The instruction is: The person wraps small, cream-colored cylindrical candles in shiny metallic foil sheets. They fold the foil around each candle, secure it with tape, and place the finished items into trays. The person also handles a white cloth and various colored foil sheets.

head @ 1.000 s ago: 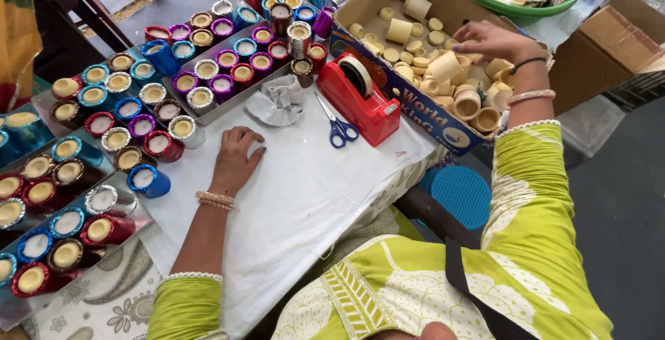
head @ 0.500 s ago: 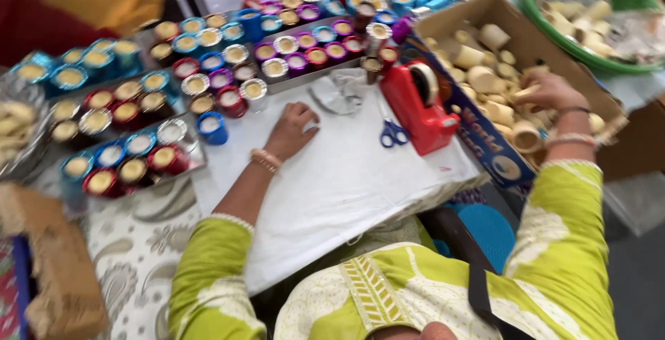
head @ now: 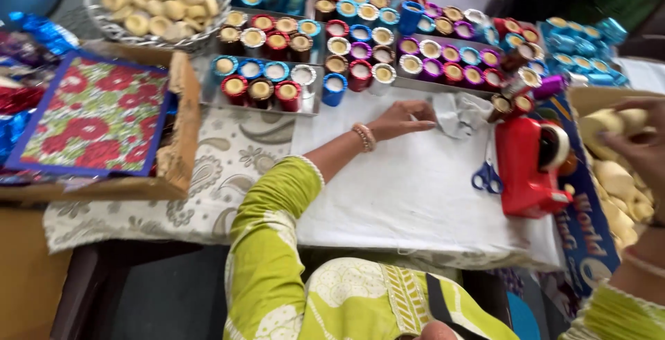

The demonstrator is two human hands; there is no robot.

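Left hand [head: 402, 119] flat, open on white cloth [head: 409, 194]. Right hand [head: 641, 147] grips pale clay cup [head: 601, 124]. Risk: sleeve sweep could topple foil-wrapped candle cups [head: 332, 90].

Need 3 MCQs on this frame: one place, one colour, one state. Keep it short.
1. Where do the scissors lie?
A. On the white cloth, just left of the tape dispenser
B. Inside the wire basket
C. On the floral board

2. What colour is the tape dispenser?
A. Green
B. Red
C. White

3. What is the left hand doing?
A. Gripping the scissors
B. Lifting a foil-wrapped cup
C. Resting on the white cloth, holding nothing

Answers:
1 A: the blue handles sit on the cloth beside the dispenser's left edge.
2 B: its body is plainly red.
3 C: the palm lies down on the cloth, fingertips beside a crumpled wrapper, nothing in its grasp; the right hand is over in the box of plain cups.
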